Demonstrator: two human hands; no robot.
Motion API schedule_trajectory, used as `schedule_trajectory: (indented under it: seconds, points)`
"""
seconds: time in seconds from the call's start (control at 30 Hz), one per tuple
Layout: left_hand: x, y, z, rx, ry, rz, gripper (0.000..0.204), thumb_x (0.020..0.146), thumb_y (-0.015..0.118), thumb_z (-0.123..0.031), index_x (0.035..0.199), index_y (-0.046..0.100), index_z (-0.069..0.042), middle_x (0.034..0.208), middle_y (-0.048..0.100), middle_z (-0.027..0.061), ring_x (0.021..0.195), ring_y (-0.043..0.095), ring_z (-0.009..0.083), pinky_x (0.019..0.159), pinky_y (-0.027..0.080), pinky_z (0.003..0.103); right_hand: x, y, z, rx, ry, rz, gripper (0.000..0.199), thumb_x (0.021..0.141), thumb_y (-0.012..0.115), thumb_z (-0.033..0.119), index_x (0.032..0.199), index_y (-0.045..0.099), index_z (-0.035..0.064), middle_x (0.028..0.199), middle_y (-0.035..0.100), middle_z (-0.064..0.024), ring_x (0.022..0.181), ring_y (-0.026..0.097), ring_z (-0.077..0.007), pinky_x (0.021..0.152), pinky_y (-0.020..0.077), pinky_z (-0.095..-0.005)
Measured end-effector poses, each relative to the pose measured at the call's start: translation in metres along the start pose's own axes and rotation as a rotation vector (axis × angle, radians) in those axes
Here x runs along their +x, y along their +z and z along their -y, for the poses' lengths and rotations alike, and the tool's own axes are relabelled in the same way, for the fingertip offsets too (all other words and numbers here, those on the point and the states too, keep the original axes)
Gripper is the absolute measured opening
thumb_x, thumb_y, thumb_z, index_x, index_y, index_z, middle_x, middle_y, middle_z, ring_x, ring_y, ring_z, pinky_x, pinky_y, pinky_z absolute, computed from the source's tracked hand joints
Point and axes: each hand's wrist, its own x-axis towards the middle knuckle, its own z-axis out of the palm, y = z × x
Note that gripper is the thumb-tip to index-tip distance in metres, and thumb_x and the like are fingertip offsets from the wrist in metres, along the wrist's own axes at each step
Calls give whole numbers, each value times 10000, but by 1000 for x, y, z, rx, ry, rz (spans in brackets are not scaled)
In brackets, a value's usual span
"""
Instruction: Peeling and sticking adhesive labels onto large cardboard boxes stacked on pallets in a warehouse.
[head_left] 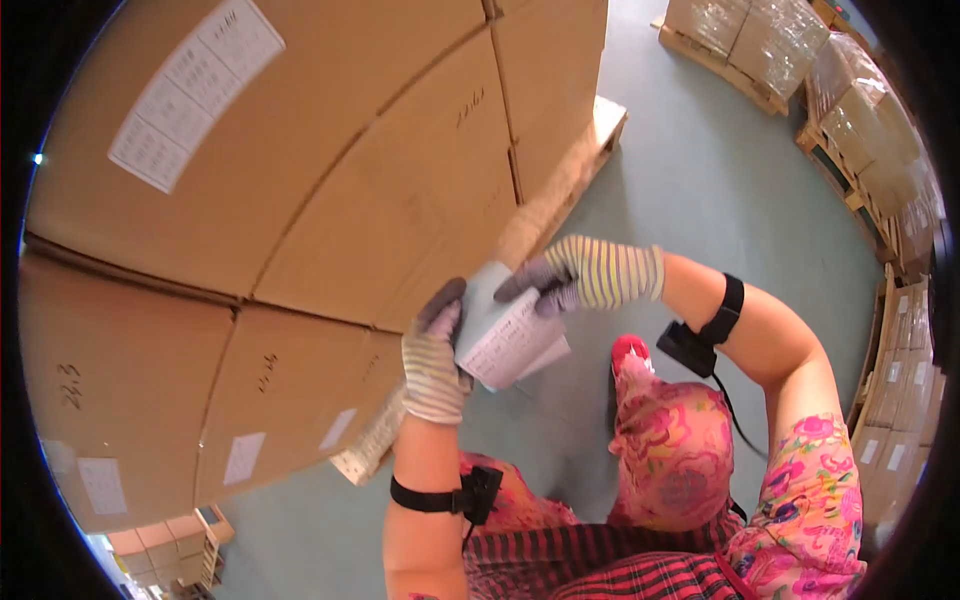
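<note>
while both hands hold label roll (505, 335) | stacked cartons (300, 200) close left

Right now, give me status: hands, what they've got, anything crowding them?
Left hand and right hand, both gloved, grip a roll of white labels. Stacked cardboard boxes right in front, on a wooden pallet. Floor beyond.
</note>
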Motion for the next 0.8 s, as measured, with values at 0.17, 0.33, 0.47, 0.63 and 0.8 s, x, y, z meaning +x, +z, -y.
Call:
schedule_trajectory:
  seconds: [0.17, 0.33, 0.47, 0.63, 0.8]
  points:
    - [5, -2, 3, 56, -7, -15, 320, 833, 527, -49, 1140, 538, 40, 1048, 588, 166, 922, 597, 235, 785, 522, 313, 2, -2, -7, 76, 55, 4, 414, 785, 599, -16, 1189, 557, 63, 1119, 605, -60, 1000, 549, -123, 879, 447, -287]
    - [2, -13, 10, 70, 30, -102, 346, 809, 549, -32, 1148, 538, 37, 1048, 591, 158, 943, 587, 229, 798, 516, 314, 7, 13, -18, -37, 3, -49, 355, 779, 631, 23, 1130, 599, 65, 1048, 636, -76, 971, 581, -142, 861, 458, -300]
    - [7, -31, 29, 64, 68, -194, 303, 804, 541, -21, 1102, 584, 23, 1088, 599, 116, 975, 563, 197, 876, 454, 290, 3, 25, -32, -33, 102, -131, 336, 774, 639, 86, 1108, 605, 87, 963, 654, -98, 905, 615, -204, 842, 461, -314]
    - [-5, -40, 21, 139, 35, -154, 337, 785, 571, -38, 1116, 568, 29, 1054, 593, 143, 933, 584, 219, 822, 497, 304, 19, 35, -24, -36, 93, -98, 336, 784, 634, 73, 1119, 604, 85, 975, 654, -84, 919, 610, -163, 830, 469, -305]
    - [-4, -44, 17, 121, 61, -212, 306, 806, 535, -26, 1104, 591, 5, 1080, 598, 119, 967, 560, 201, 853, 454, 291, 24, 39, -25, -110, 68, -112, 288, 758, 646, 29, 1041, 647, 79, 982, 651, -107, 909, 621, -191, 818, 478, -316]
